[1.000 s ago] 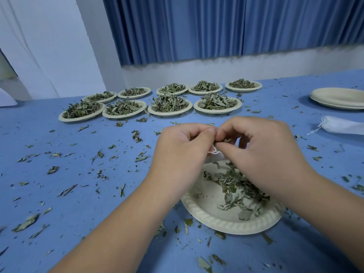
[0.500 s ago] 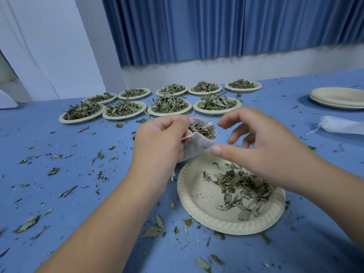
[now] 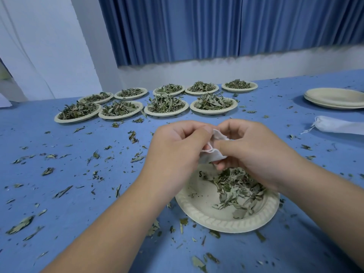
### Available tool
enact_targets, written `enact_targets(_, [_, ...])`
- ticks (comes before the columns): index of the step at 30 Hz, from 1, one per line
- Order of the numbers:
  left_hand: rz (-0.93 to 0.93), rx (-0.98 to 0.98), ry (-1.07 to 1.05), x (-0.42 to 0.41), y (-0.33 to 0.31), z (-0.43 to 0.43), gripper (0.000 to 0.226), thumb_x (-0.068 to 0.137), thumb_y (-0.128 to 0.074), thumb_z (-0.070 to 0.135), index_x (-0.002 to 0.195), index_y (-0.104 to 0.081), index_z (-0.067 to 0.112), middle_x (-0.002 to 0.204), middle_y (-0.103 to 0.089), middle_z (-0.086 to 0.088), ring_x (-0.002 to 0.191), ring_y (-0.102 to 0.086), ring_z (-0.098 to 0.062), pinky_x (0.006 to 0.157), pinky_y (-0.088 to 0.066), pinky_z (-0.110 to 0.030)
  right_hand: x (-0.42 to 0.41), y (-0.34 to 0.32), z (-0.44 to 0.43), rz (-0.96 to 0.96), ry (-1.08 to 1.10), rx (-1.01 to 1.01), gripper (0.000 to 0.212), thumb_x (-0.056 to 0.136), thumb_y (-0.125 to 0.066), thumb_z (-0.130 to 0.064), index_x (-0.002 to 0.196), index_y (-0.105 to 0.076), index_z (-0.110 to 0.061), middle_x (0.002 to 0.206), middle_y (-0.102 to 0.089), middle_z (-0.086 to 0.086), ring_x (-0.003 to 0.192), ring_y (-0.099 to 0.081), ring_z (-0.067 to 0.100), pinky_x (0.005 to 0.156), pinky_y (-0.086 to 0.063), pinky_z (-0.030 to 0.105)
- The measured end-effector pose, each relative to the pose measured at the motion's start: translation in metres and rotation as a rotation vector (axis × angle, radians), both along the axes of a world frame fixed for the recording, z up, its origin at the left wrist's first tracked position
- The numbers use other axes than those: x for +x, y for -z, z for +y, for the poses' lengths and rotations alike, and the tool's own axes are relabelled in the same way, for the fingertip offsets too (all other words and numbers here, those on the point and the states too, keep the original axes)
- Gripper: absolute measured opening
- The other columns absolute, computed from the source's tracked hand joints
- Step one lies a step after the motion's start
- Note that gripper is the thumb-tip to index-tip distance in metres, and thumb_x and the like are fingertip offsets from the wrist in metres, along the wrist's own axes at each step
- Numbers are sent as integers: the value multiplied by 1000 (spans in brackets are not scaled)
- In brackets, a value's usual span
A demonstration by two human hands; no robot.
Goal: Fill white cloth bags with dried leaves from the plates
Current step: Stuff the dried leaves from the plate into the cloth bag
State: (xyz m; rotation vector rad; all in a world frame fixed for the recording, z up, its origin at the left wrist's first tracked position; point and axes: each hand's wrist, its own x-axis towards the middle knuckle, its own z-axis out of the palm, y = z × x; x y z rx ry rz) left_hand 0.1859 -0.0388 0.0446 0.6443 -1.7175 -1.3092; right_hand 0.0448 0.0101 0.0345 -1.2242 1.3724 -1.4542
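Observation:
A small white cloth bag (image 3: 215, 154) is held just above the near paper plate (image 3: 201, 215), which carries a loose heap of dried leaves (image 3: 236, 186). My left hand (image 3: 177, 154) grips the bag's left side at its mouth. My right hand (image 3: 254, 152) pinches the bag's right side, thumb across the cloth. Most of the bag is hidden between the two hands, and its opening does not show.
Several plates heaped with dried leaves (image 3: 165, 104) stand in two rows at the back of the blue table (image 3: 59, 194). A stack of empty plates (image 3: 334, 98) and another white cloth bag (image 3: 338, 126) lie at the right. Leaf scraps litter the table.
Half a second ago my left hand alone held the bag open with leaves showing inside. My right hand has since closed in and taken hold of the bag's mouth.

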Motion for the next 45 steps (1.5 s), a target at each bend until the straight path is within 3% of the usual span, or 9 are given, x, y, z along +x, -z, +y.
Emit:
enact_targets(5, [-9, 34, 45, -4, 3, 4, 21, 91, -58, 3, 77, -73, 2, 47, -54, 8, 31, -43, 1, 37, -31, -7, 3, -2, -2, 181, 94, 32, 10, 73, -67, 0, 71, -60, -8, 53, -60, 2, 43, -55, 18, 41, -44, 22])
enact_targets(9, [-29, 6, -39, -2, 3, -3, 25, 92, -59, 8, 75, -76, 13, 49, -54, 13, 33, -41, 2, 39, -30, -7, -7, -10, 2, 279, 53, 83, 17, 78, -74, -23, 86, -68, -9, 66, -69, 1, 56, -63, 18, 55, -53, 28])
enact_targets(13, [36, 22, -147, 5, 1, -12, 27, 93, -59, 11, 75, -77, 18, 49, -49, 10, 34, -34, -2, 39, -32, -13, -37, -32, 22, 714, -38, 175, 39, 61, -70, -62, 95, -67, -45, 89, -67, -22, 72, -62, -5, 64, -46, 17])
enact_targets(17, [93, 43, -182, 9, -1, -18, 22, 94, -58, 10, 81, -75, 14, 48, -45, 9, 36, -32, -5, 37, -28, -12, -48, -41, 37, 1110, -292, 365, 61, 66, -76, -52, 111, -41, -72, 104, -41, -50, 91, -44, -27, 73, -39, 15])
enact_targets(23, [90, 32, -180, 8, 0, -17, 22, 94, -58, 10, 80, -74, 15, 47, -44, 10, 35, -31, -4, 38, -28, -12, -39, -31, 35, 1214, -381, 433, 68, 76, -78, -35, 118, -38, -71, 106, -43, -34, 82, -44, -24, 69, -33, 11])
enact_targets(33, [95, 48, -200, 8, 0, -19, 20, 94, -58, 9, 83, -74, 12, 45, -44, 11, 33, -31, -4, 37, -27, -12, -30, -16, 24, 1162, -272, 363, 52, 73, -80, -35, 107, -54, -65, 93, -61, -20, 75, -56, -7, 70, -48, 19])
enact_targets(39, [96, 43, -196, 9, -1, -21, 22, 94, -58, 11, 80, -74, 15, 46, -43, 8, 34, -30, -5, 39, -27, -12, -30, -25, 29, 1145, -320, 286, 67, 63, -76, -60, 118, -40, -69, 102, -40, -44, 84, -45, -24, 66, -36, 13])
enact_targets(42, [84, 32, -199, 8, 0, -21, 22, 95, -58, 10, 82, -74, 15, 44, -44, 9, 34, -31, -5, 38, -26, -12, -27, -20, 31, 1227, -416, 369, 89, 63, -72, -67, 131, -16, -71, 123, -26, -45, 104, -43, -17, 88, -41, 21])
enact_targets(45, [76, 24, -191, 8, 0, -22, 26, 95, -58, 10, 78, -76, 19, 46, -45, 8, 34, -32, -5, 38, -27, -13, -19, -9, 28, 1306, -435, 360, 88, 73, -68, -62, 140, -11, -63, 141, -16, -34, 127, -31, -5, 105, -34, 27])
